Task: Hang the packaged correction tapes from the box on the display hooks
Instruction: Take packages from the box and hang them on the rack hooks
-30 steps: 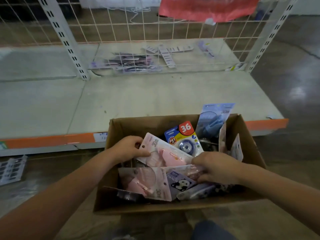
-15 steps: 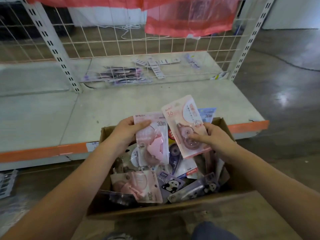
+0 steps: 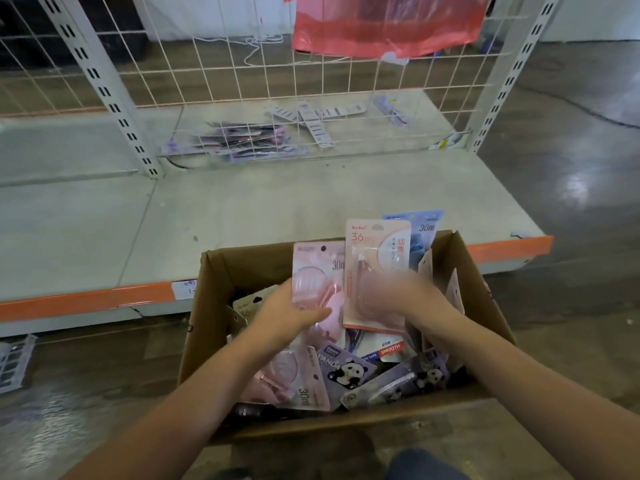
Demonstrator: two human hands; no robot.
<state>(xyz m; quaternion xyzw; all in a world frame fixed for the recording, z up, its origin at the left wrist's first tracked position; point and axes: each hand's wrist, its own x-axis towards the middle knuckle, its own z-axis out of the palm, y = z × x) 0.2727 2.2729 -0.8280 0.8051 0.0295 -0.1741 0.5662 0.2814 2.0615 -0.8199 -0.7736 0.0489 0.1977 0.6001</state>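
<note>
**Two pink tape packs held over the box**

The left hand [image 3: 289, 315] holds a pale pink pack marked "30m" [image 3: 317, 271] by its lower part, with the fingers curled across the front of the blister. The pack stands upright above the cardboard box [image 3: 485, 299]. Just beside it, on the right, the right hand [image 3: 401, 296] grips a salmon pink pack marked "36" [image 3: 379, 265], also upright; this hand is blurred, so the exact place of the fingers cannot be told, but it closes around the lower half of the pack. The two packs almost touch along their side edges.

The box stands on the dark floor [image 3: 571, 168], in front of a low white shelf with an orange front edge [image 3: 86, 299]. Inside the box lie many more packaged correction tapes: another pink "30m" pack [image 3: 294, 382] under the left wrist, a purple panda pack [image 3: 346, 370], a second panda pack [image 3: 412, 379] to its right, and a blue "30m" pack [image 3: 424, 226] which stands against the far wall.

Behind the shelf there is a wire grid panel [image 3: 242, 71] between two slotted white uprights. A red plastic bag [image 3: 384, 26] hangs at its top. Some flat packets [image 3: 242, 140] lie on the shelf behind the grid
</note>
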